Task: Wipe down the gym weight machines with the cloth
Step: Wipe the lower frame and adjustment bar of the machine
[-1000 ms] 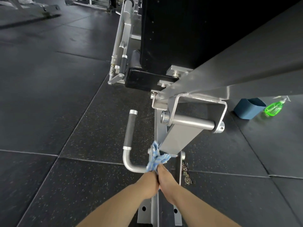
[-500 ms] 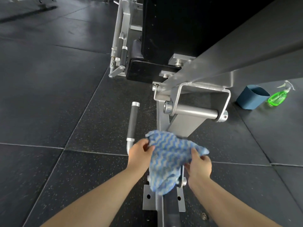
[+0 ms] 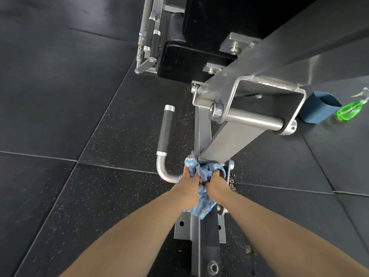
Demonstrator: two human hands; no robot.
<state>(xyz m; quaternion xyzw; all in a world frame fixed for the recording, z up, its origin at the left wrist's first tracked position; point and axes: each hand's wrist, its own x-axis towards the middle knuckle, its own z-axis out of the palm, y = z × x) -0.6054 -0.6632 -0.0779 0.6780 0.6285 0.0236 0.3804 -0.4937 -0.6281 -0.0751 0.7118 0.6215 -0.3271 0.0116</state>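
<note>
- blue-and-white woven cloth (image 3: pixel 201 204), wavy striped pattern, soft and crumpled; bunched between both hands at the lower joint of the weight machine frame (image 3: pixel 217 140), with a loose tail hanging below the wrists.
- left hand (image 3: pixel 188 179): fingers curled into the cloth's left side, gripping it; thumb edge up, just beside the curved handle tube.
- right hand (image 3: pixel 216 181): fingers curled over the cloth's right side, clamped on it; knuckles touching the left hand through the fabric.
- base plate (image 3: pixel 177 230): flat grey steel with round bolt holes, lying on the floor beneath the forearms; a hex bolt shows on the spine nearer the camera.
- floor (image 3: pixel 79 196): black rubber tiles with pale speckles, visible seams.
- handle (image 3: pixel 164 134): brushed metal tube bent in a j shape, black textured grip sleeve, silver end cap; left of the frame.
- pivot bracket (image 3: pixel 259 90): bent steel strap around a smooth round pin, above the cloth.
- black pad (image 3: pixel 189 60): padded upholstery, beyond the bracket.
- blue bin (image 3: pixel 319 108): tapered, open-topped, on the floor at right.
- green spray bottle (image 3: pixel 351 109): translucent, lying just beside the bin.
</note>
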